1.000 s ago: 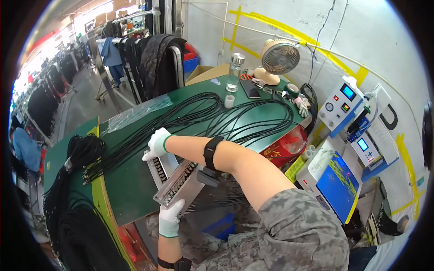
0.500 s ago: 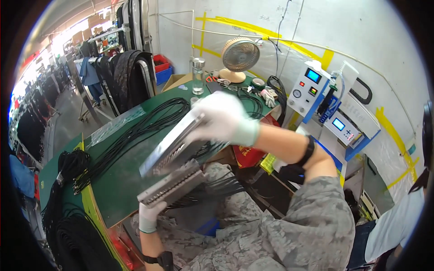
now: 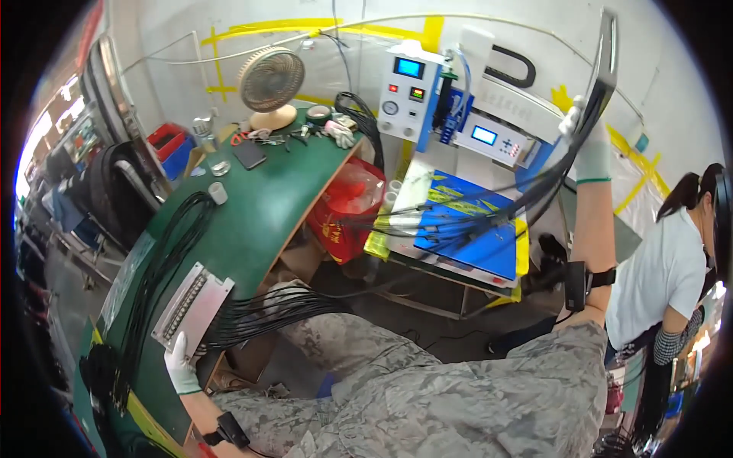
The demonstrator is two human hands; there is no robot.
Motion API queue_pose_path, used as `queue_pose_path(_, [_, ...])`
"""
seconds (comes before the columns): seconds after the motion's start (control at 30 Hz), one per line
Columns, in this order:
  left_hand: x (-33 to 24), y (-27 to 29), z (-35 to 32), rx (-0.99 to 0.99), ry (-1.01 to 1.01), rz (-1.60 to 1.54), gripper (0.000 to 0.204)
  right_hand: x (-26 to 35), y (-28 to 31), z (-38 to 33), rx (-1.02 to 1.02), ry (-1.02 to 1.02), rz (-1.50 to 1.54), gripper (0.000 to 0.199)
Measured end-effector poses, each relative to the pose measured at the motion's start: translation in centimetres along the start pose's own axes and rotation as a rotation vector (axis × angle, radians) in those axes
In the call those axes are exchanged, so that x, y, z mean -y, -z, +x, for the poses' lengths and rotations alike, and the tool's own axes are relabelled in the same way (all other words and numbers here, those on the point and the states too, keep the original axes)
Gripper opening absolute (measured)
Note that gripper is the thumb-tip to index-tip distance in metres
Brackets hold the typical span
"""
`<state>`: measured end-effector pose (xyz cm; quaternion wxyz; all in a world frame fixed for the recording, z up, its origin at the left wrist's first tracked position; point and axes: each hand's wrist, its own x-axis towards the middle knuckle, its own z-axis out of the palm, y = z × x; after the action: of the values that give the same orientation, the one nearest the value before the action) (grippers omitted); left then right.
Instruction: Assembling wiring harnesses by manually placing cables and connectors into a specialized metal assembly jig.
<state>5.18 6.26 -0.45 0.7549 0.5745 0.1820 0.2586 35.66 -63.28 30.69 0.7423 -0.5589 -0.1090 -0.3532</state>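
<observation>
Yellow tape [image 3: 229, 34] frames wall; hands lift [image 3: 584, 141] and steady [image 3: 182, 365] cable racks.

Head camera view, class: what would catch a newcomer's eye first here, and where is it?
The raised right hand, white-gloved, lifts a long metal bar at upper right, with black cables fanning down from it. At lower left, the gloved left hand holds a second metal bar on the green table. A beige fan stands at the table's far end.

White wall [image 3: 321, 46] with yellow tape lines, green desk [image 3: 252, 206], beige fan [image 3: 269, 82], red bin [image 3: 347, 198], dark concrete floor [image 3: 427, 320], daylight at left.
</observation>
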Motion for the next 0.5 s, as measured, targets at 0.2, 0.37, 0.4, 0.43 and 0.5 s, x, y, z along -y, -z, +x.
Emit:
queue_pose_path(0.2, [0.6,2.2,0.0,-0.006,0.109,0.030,0.038,-6.9,6.1,-5.0,-0.278,-0.681,-0.483,0.063])
queue_pose_path(0.37, [0.1,1.1,-0.1,-0.015,0.132,0.024,0.041,-24.6,20.5,-5.2,-0.053,-0.697,-1.083,0.088])
queue_pose_path(0.4, [-0.2,0.7,-0.1,-0.019,0.135,0.018,0.042,-27.1,22.1,-5.4,0.009,-0.636,-1.343,0.085])
queue_pose_path(0.43, [-0.4,0.8,-0.2,-0.023,0.138,0.025,0.042,-28.6,22.6,-5.8,0.014,-0.643,-1.343,0.085])
queue_pose_path(0.5, [-0.6,1.2,-0.4,-0.018,0.169,0.046,0.043,-30.7,23.1,-6.6,0.054,-0.664,-1.365,0.093])
